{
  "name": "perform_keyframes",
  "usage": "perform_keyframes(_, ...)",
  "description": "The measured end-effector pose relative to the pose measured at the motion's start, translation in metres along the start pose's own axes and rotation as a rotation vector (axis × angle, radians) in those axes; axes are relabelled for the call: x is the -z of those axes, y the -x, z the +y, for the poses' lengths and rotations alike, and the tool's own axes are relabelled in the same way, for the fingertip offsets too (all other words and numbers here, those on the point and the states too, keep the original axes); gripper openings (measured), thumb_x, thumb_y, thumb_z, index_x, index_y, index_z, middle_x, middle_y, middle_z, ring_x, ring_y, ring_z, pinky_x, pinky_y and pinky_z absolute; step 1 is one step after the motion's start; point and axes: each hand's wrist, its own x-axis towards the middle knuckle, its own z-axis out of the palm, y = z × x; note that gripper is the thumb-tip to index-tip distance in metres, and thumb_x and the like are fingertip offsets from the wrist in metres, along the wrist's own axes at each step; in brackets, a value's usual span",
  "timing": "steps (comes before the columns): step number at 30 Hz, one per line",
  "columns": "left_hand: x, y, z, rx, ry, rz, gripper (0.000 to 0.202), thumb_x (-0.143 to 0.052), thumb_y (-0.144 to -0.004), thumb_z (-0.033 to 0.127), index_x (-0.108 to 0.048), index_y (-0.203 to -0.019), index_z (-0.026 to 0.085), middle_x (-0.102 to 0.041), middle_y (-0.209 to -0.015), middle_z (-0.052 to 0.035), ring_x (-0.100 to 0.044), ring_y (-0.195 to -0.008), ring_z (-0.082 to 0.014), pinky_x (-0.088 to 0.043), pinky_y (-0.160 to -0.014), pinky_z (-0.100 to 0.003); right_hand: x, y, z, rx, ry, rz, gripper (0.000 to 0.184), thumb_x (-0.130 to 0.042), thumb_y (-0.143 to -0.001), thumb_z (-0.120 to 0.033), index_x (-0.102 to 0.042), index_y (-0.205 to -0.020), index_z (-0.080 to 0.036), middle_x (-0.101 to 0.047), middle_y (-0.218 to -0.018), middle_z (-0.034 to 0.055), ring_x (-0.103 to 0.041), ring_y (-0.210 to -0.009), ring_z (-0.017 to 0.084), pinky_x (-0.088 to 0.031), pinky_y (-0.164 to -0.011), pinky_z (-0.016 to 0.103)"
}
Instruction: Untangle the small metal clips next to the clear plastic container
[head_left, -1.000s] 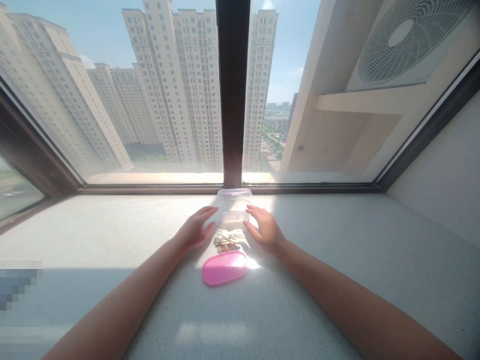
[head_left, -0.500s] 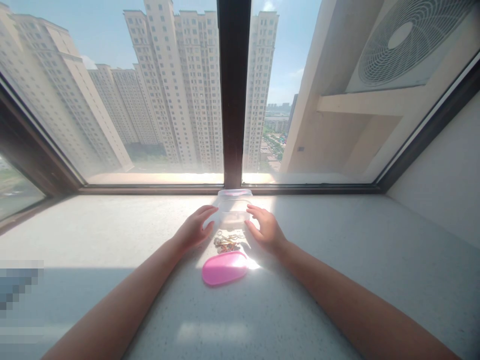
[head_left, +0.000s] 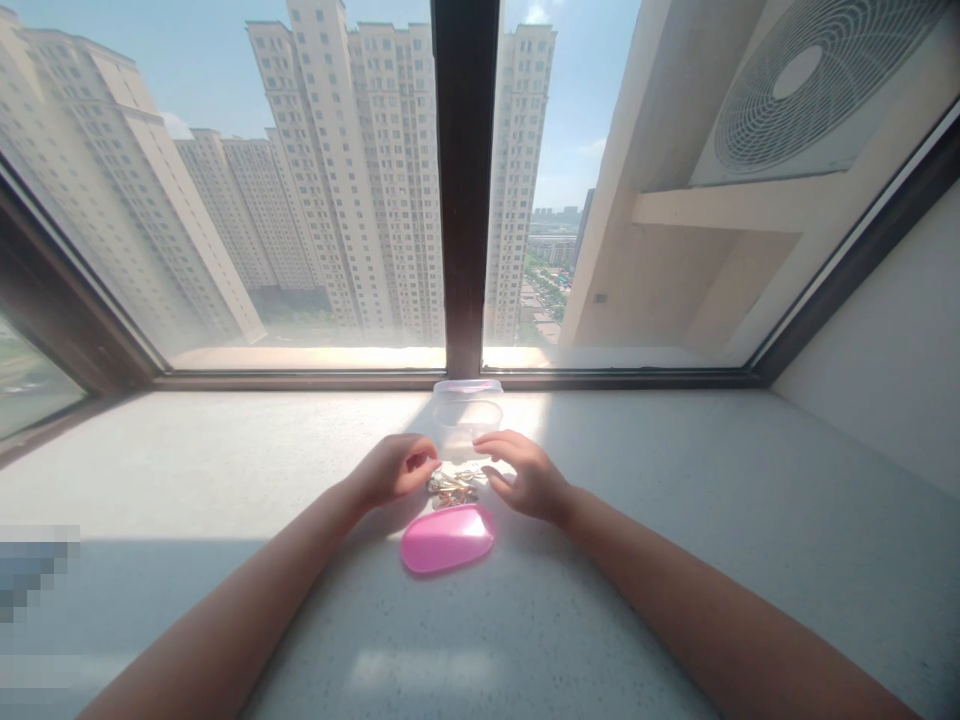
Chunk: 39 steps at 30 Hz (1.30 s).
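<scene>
My left hand (head_left: 396,468) is at the left edge of a small pile of metal trinkets (head_left: 453,488), gold and silver in colour. Its fingers are curled with thumb and fingertips together; whatever they pinch, if anything, is too small to make out. My right hand (head_left: 525,476) is on the other side of the pile, thumb and fingers apart, holding nothing. Behind the pile is a clear plastic container (head_left: 468,412), its opening showing. A pink oval lid (head_left: 448,540) lies flat just in front of the trinkets.
Everything lies on a speckled pale windowsill (head_left: 225,450). A dark window frame (head_left: 466,250) rises right behind the container. A white wall (head_left: 885,330) bounds the right side. A pixelated patch covers something at the left edge.
Both hands have come down from beside the container toward the trinkets. The left fingers have closed into a pinch; the right hand stays open.
</scene>
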Motion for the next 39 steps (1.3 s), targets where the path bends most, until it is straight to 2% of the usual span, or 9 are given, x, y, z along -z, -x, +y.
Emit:
perform_keyframes(5, -0.0027, -0.0004, 0.0053, 0.016, 0.045, -0.177, 0.016, -0.064, -0.081, 0.031, -0.067, -0.083, 0.016, -0.056, -0.061, 0.003, -0.047, -0.056, -0.0108, -0.033, -0.053, -0.022, -0.0028, 0.0003, -0.0009, 0.061, -0.074, -0.19, 0.029, -0.062, -0.076, -0.01, -0.066, -0.104, -0.017, -0.069, -0.1, 0.0106, -0.063, -0.091, 0.023, -0.053, -0.081, 0.034)
perform_keyframes(10, -0.004, 0.0, 0.0034, 0.012, 0.037, -0.215, 0.016, -0.066, -0.078, 0.029, -0.067, -0.087, 0.016, -0.056, -0.061, 0.0032, -0.047, -0.057, -0.0116, -0.033, -0.055, -0.022, -0.0066, 0.0009, 0.0002, 0.1, -0.096, -0.271, 0.025, -0.058, -0.078, -0.005, -0.07, -0.097, -0.017, -0.069, -0.088, 0.0083, -0.062, -0.076, 0.018, -0.05, -0.066, 0.027)
perform_keyframes(17, -0.0047, -0.0001, 0.0016, 0.015, 0.048, -0.202, 0.016, -0.062, -0.079, 0.023, -0.071, -0.09, 0.015, -0.061, -0.068, 0.0002, -0.052, -0.06, -0.0123, -0.035, -0.057, -0.023, -0.0092, 0.0005, 0.001, 0.098, -0.063, -0.299, 0.017, -0.06, -0.082, -0.01, -0.073, -0.092, -0.017, -0.068, -0.084, 0.0075, -0.061, -0.072, 0.016, -0.046, -0.063, 0.024)
perform_keyframes(29, -0.0015, -0.0012, 0.0013, 0.038, 0.021, -0.21, 0.014, -0.062, -0.079, 0.027, -0.07, -0.079, 0.015, -0.063, -0.07, -0.0011, -0.052, -0.061, -0.0127, -0.035, -0.056, -0.023, -0.0045, -0.0016, -0.0056, 0.049, -0.089, -0.323, 0.017, -0.06, -0.083, -0.011, -0.074, -0.09, -0.018, -0.069, -0.088, 0.0068, -0.061, -0.07, 0.015, -0.045, -0.059, 0.024)
perform_keyframes(34, -0.0021, -0.001, -0.0012, 0.078, 0.06, -0.197, 0.015, -0.062, -0.08, 0.029, -0.067, -0.08, 0.015, -0.061, -0.068, -0.0006, -0.051, -0.059, -0.0122, -0.036, -0.054, -0.023, -0.0055, 0.0011, -0.0025, 0.042, -0.116, -0.274, 0.017, -0.06, -0.082, -0.011, -0.073, -0.09, -0.019, -0.069, -0.088, 0.0069, -0.063, -0.076, 0.017, -0.048, -0.066, 0.026)
perform_keyframes(39, -0.0002, 0.0007, -0.0026, 0.094, 0.111, -0.173, 0.013, -0.062, -0.078, 0.026, -0.067, -0.078, 0.015, -0.06, -0.066, 0.0001, -0.051, -0.058, -0.0115, -0.036, -0.053, -0.022, -0.0033, 0.0026, -0.0021, 0.028, -0.131, -0.209, 0.017, -0.058, -0.081, -0.008, -0.07, -0.087, -0.018, -0.068, -0.086, 0.0062, -0.061, -0.073, 0.015, -0.047, -0.065, 0.025)
